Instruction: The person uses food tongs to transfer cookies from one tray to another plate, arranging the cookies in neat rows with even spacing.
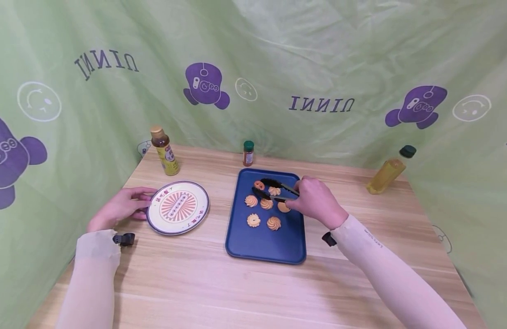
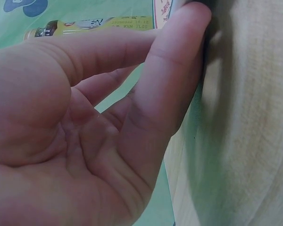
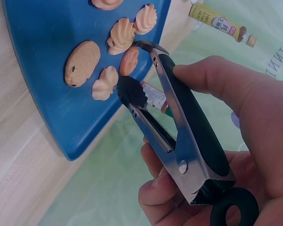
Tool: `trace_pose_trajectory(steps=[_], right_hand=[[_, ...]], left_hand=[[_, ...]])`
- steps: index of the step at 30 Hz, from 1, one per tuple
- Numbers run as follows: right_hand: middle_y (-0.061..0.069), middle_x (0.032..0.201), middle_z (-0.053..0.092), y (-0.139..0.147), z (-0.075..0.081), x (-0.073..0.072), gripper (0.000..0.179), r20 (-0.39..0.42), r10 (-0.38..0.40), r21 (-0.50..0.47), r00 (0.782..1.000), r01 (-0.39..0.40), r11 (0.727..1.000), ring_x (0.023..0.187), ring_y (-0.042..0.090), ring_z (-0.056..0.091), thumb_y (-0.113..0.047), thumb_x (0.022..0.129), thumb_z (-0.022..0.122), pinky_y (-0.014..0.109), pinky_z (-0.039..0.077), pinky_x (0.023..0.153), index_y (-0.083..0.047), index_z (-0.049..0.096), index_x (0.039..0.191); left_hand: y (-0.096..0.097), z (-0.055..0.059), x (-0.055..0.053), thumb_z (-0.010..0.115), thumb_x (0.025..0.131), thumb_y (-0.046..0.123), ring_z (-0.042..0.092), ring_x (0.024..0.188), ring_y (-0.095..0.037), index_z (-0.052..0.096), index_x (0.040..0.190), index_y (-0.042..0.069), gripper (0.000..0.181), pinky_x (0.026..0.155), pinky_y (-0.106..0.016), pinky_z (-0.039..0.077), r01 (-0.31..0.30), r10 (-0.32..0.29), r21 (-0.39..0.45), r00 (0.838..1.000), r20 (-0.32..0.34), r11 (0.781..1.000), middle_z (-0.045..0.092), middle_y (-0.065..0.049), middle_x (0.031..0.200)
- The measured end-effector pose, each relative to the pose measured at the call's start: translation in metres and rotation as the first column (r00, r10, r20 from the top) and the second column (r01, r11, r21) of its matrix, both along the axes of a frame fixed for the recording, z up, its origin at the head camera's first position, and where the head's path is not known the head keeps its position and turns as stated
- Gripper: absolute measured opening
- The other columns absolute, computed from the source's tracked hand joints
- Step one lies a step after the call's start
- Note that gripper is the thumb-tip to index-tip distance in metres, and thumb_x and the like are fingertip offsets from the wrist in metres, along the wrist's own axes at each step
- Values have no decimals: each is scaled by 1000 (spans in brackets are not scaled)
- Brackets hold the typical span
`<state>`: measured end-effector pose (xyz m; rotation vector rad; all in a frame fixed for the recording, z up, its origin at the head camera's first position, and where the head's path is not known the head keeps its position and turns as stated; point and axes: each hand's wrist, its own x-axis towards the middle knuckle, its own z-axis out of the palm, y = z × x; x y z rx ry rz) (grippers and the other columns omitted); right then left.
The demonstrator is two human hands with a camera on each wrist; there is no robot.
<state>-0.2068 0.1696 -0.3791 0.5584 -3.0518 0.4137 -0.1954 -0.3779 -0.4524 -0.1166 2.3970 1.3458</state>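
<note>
In the head view, my left hand [image 1: 124, 205] pinches the left rim of a round white plate [image 1: 198, 194] with a red ray pattern. The left wrist view shows thumb and finger meeting at the plate's edge, close to the wooden surface. My right hand [image 1: 319, 201] grips metal tongs with black tips and black grips [image 3: 195, 122]. Their tips stand apart on either side of a reddish-orange cookie [image 3: 129, 61], over the far part of a blue tray [image 1: 253, 246]. Several more cookies lie around it, including a swirled one [image 1: 274, 223] and an oval one [image 3: 82, 64].
A yellow-labelled bottle [image 1: 168, 157] stands behind the plate. A small green-capped spice jar [image 1: 248, 155] stands behind the tray. At the far right is a bottle of yellow oil [image 1: 386, 176]. Green printed cloth [image 1: 253, 55] hangs behind the wooden table [image 1: 175, 283].
</note>
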Motion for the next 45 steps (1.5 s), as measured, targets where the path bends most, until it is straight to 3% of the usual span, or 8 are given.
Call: trace_pose_trajectory(steps=[6, 18, 21, 25, 29, 36, 41, 45], right_hand=[[-2, 75, 34, -1, 1, 0, 51, 6, 0, 6, 1000, 0, 1000, 56, 13, 30, -26, 88, 87, 26, 23, 54, -18, 42, 64], [-5, 72, 28, -3, 4, -2, 53, 22, -1, -10, 1000, 2, 1000, 54, 11, 24, -26, 88, 86, 25, 21, 54, -19, 40, 64], [-5, 71, 31, -5, 6, -2, 47, 18, 3, -15, 1000, -3, 1000, 53, 11, 26, -28, 89, 87, 26, 23, 53, -16, 48, 65], [-2, 71, 44, -14, 12, -1, 32, 25, 22, -30, 999, -22, 999, 52, 13, 40, -31, 91, 88, 27, 34, 55, -10, 69, 77], [3, 74, 56, -28, 15, 0, 28, 49, 48, -54, 998, -46, 997, 53, 15, 51, -32, 93, 85, 27, 42, 56, -7, 75, 86], [-4, 68, 50, -65, 19, 1, 27, 54, 114, -84, 992, -109, 990, 49, 10, 46, -32, 94, 85, 24, 35, 53, -8, 75, 87], [-3, 72, 52, -103, 19, 2, 28, 51, 156, -111, 986, -150, 982, 57, 13, 47, -33, 95, 87, 25, 35, 52, -10, 74, 85], [0, 81, 54, -139, 13, 4, 36, 4, 203, -85, 979, -202, 976, 68, 16, 48, -38, 94, 88, 26, 38, 56, -12, 68, 80]], left_hand=[[1, 0, 2, 58, 115, 4, 71, 99, -14, 43, 168, -3, 56, 83, -31, 75, -6, 6, 11, 1000, 3, 1000, 56, -27, 143], [1, 2, 1, 52, 116, 3, 70, 96, -12, 41, 169, -5, 54, 79, -29, 74, 2, -2, -8, 1000, -9, 1000, 57, -30, 145], [2, 2, 1, 53, 116, 3, 70, 98, -13, 42, 168, -5, 54, 80, -29, 74, 4, -4, -10, 1000, -12, 1000, 57, -28, 144], [3, 3, 2, 54, 116, 3, 70, 99, -14, 42, 168, -5, 54, 81, -30, 74, 6, -6, -8, 1000, -18, 1000, 57, -29, 143], [4, 2, 2, 55, 116, 3, 70, 99, -14, 42, 168, -5, 55, 81, -30, 74, 7, -8, -4, 1000, -23, 1000, 57, -29, 143], [7, -3, 1, 50, 117, 5, 70, 93, -11, 41, 168, -7, 53, 79, -27, 73, 13, -14, -22, 999, -39, 1000, 60, -30, 142], [8, -4, -1, 53, 117, 6, 71, 91, -10, 41, 168, -6, 54, 80, -28, 74, -5, 5, 0, 1000, -27, 1000, 61, -27, 141], [8, -4, -1, 57, 115, 2, 72, 89, -9, 41, 167, -8, 56, 80, -28, 74, -13, 14, 32, 999, -32, 999, 61, -24, 136]])
